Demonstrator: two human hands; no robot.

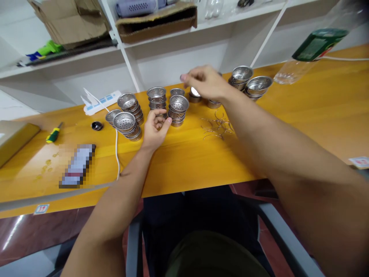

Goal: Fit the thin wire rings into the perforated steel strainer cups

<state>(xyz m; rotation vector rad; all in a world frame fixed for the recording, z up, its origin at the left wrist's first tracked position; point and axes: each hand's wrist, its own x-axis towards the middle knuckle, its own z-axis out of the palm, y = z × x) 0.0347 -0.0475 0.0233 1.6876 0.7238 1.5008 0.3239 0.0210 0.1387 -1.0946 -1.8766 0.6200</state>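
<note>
My left hand (155, 129) rests by the table between stacks of perforated metal cups, its fingers loosely curled and the thumb apart, with nothing visible in it. Close to its thumb is one stack of cups (178, 104); behind its fingers stands another stack (156, 94). On its left is a leaning stack (125, 122). My right hand (204, 81) hovers over metal cups at the back, thumb and fingers drawn together; whatever they may hold cannot be made out. Beneath the right forearm lie several thin curved wires (219, 127).
More cups (258, 85) stand at the back right beside a clear bottle (319, 44). Leftward are a power strip (103, 103), a black cap (97, 125), a screwdriver (54, 133), a phone (77, 165) and a white cable (117, 154). Shelves (184, 50) rise behind the table.
</note>
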